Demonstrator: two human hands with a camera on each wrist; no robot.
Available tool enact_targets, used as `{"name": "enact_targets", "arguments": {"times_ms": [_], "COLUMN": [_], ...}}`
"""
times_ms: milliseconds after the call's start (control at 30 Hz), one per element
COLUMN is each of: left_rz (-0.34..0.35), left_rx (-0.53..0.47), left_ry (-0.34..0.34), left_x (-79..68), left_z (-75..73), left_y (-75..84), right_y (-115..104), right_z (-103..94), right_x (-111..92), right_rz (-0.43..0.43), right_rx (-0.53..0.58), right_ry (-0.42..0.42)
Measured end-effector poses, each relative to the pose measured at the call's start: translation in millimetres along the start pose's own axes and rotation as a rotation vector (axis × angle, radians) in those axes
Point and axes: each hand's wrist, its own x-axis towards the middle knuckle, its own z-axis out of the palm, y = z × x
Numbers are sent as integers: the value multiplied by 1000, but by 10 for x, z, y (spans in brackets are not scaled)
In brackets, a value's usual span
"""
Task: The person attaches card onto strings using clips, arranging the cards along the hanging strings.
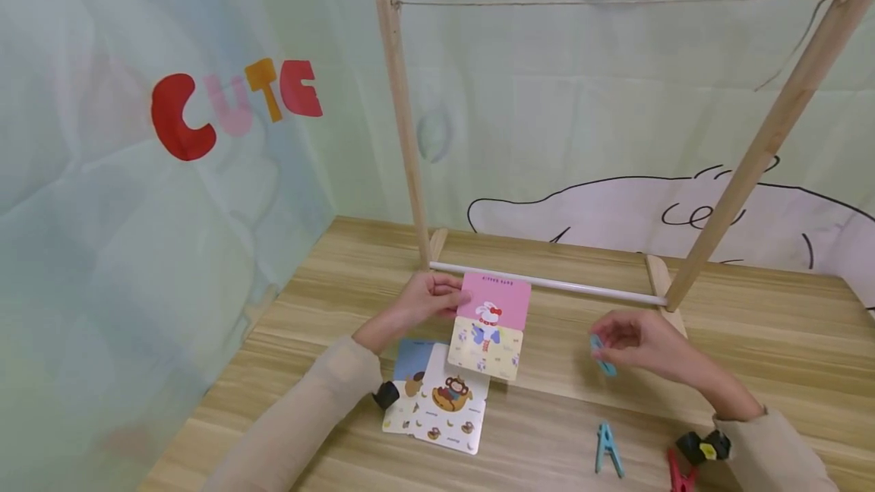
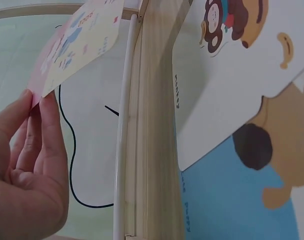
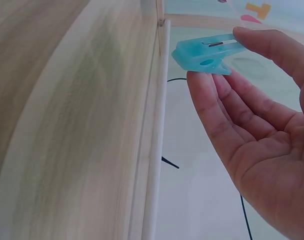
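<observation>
Nearest us, on a wood-grained table (image 1: 547,416), we saw a red clothespin (image 1: 680,474) running off the lower edge of view and, beside it, a turquoise clothespin (image 1: 607,448). To their left we found a white monkey card (image 1: 450,410) lying over part of a blue-topped card (image 1: 409,367). Farther in, the right hand (image 1: 641,340) had thumb and fingers pinched on a second turquoise clothespin (image 1: 602,355), off the table. The left hand (image 1: 425,299) pinched a pink-and-yellow card (image 1: 488,325) by its left edge, above the lying cards. Beyond, we noted a white rod (image 1: 554,283) low across a wooden frame (image 1: 762,150), a string (image 1: 615,2) tied between its two post tops. Behind hung a pale green backdrop (image 1: 519,127) with a white, black-outlined creature (image 1: 601,211), and on the left wall (image 1: 102,264) we read CUTE in coloured letters (image 1: 237,121).
</observation>
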Motion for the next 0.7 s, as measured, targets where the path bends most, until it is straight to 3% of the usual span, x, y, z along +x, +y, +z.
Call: {"name": "enact_targets", "arguments": {"times_ms": [233, 533, 700], "left_rz": [-18, -25, -24], "left_rx": [-8, -42, -80], "left_ry": [29, 97, 111], "left_x": [33, 52, 49], "left_z": [-26, -72, -111], "left_y": [20, 43, 71], "right_y": [-15, -60, -63], "right_z": [6, -14, -30], "right_x": [93, 197, 260], "right_rz": [-12, 75, 39], "right_rx": [1, 12, 4], "right_ry": [4, 30, 29]}}
